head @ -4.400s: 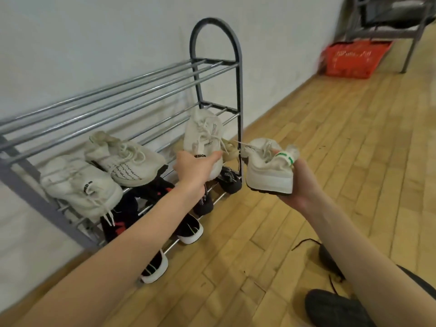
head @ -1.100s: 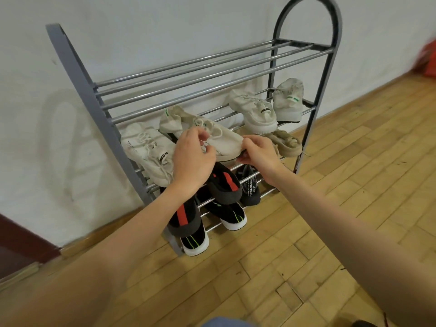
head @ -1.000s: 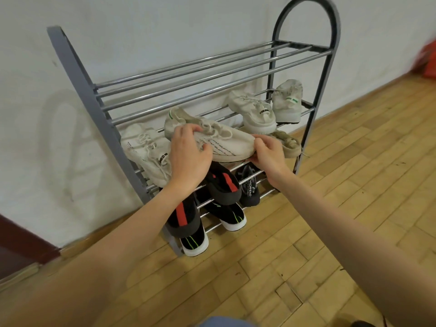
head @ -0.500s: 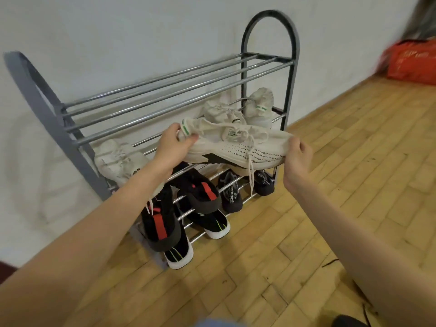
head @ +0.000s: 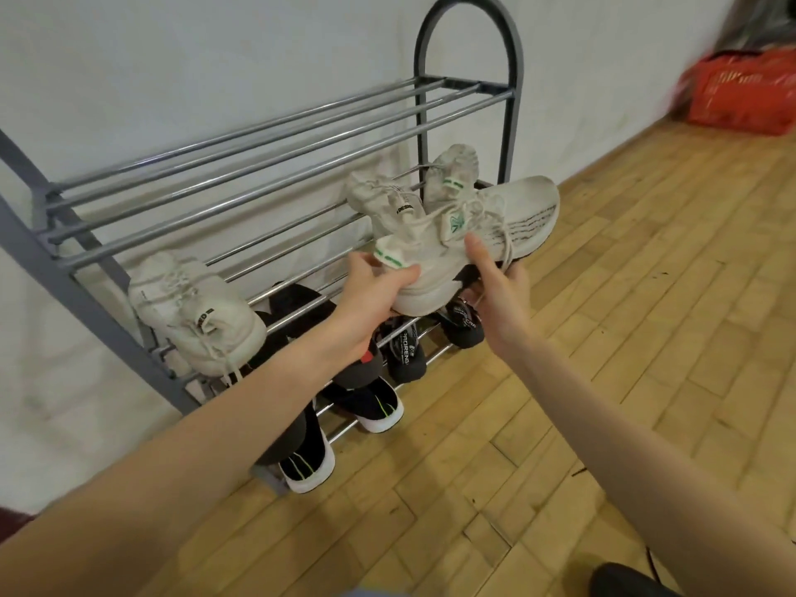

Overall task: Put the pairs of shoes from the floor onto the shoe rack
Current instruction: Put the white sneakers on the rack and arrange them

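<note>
I hold a white sneaker (head: 495,226) with a green heel tab in the air in front of the grey metal shoe rack (head: 275,135). My left hand (head: 370,295) grips its heel. My right hand (head: 495,290) holds it from below and the side at mid-length. Its toe points right. On the middle shelf lie one white sneaker (head: 194,312) at the left and two white sneakers (head: 430,183) at the right end. Several black shoes (head: 379,407) fill the lower shelves. The top shelf holds nothing.
The rack stands against a white wall on a wooden parquet floor (head: 624,338). A red basket (head: 741,96) sits far right by the wall. The tip of a black shoe (head: 624,581) lies on the floor at the bottom right edge.
I lifted the white sneaker off the middle shelf's left part and carried it right, turning it; both hands moved with it. The view has swung right.
</note>
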